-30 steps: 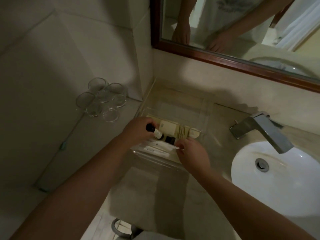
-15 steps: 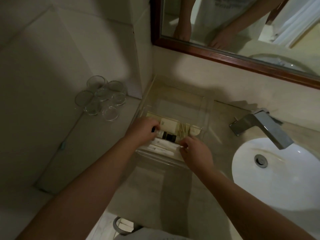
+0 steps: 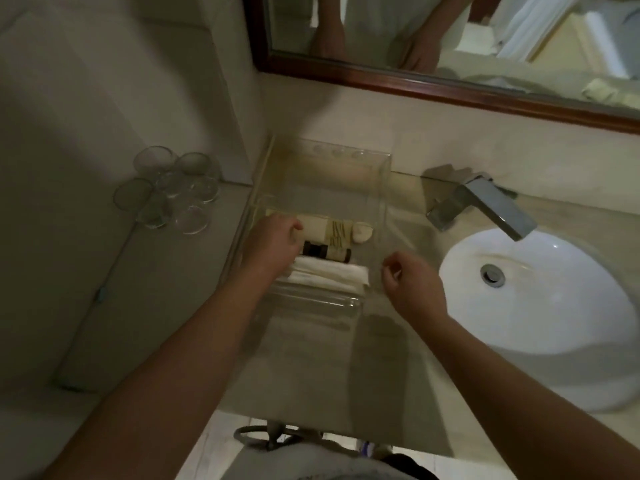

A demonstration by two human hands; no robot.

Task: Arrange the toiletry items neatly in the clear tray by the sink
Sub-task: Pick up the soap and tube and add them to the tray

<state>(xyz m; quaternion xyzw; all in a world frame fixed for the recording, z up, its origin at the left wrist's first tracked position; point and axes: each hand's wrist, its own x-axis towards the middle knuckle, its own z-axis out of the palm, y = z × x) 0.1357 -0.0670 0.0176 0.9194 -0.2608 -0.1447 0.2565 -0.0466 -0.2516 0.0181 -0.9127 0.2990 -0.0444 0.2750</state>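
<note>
The clear tray stands on the counter against the wall, left of the sink. Along its near half lie a cream tube with a striped label, a small white round piece, a dark bottle and white sachets in rows. My left hand is inside the tray at the left ends of the tube and bottle, fingers curled over them; the grip itself is hidden. My right hand hovers just outside the tray's right wall, fingers curled with nothing in them.
Several upturned clear glasses cluster on the ledge at the left. A chrome faucet juts over the white basin on the right. A wood-framed mirror hangs above. The counter's front edge is close to me.
My right hand has let go of the sachets and pulled back to the right, out of the tray. The dark bottle now lies flat between tube and sachets; my left hand stays at its end.
</note>
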